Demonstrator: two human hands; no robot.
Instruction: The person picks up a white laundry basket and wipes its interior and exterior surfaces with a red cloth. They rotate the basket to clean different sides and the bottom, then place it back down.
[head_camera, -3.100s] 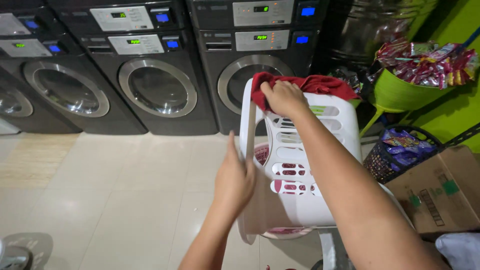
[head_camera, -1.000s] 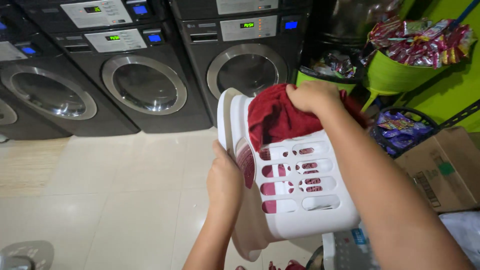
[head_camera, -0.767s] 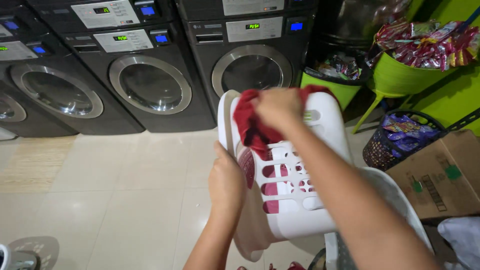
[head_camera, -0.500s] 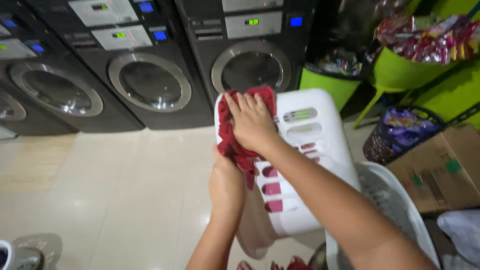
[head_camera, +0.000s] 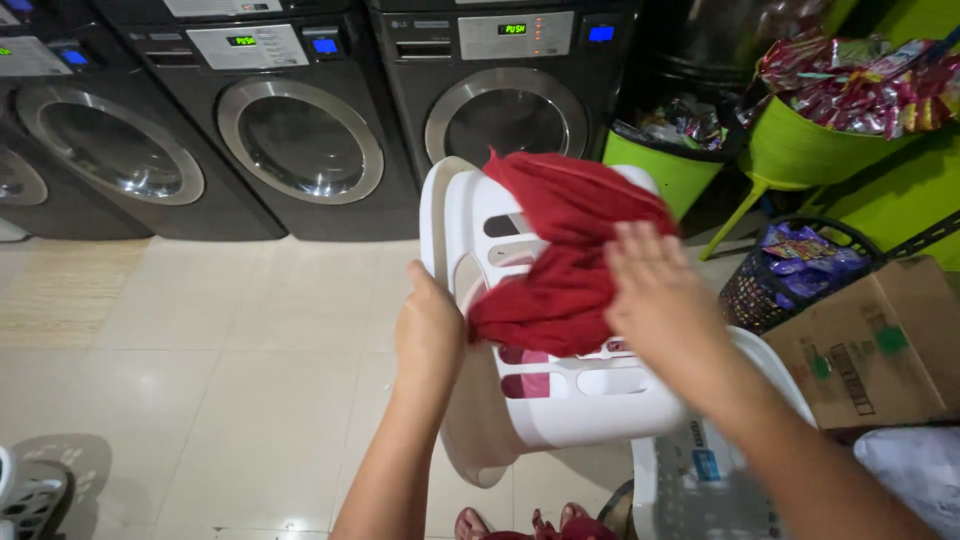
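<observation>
While hands tip it, white basket (head_camera: 560, 390) spills red cloth (head_camera: 560, 260).

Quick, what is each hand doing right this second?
Left hand: closed, gripping the rim of the tilted white slotted plastic laundry basket.
Right hand: open, fingers spread, flat against the crumpled dark red cloth draped over the basket.

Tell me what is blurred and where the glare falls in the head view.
Head view: the right hand is motion-blurred over the red cloth; the left hand on the white basket is sharper; the washer doors show soft reflections, the floor tiles a mild sheen.
</observation>
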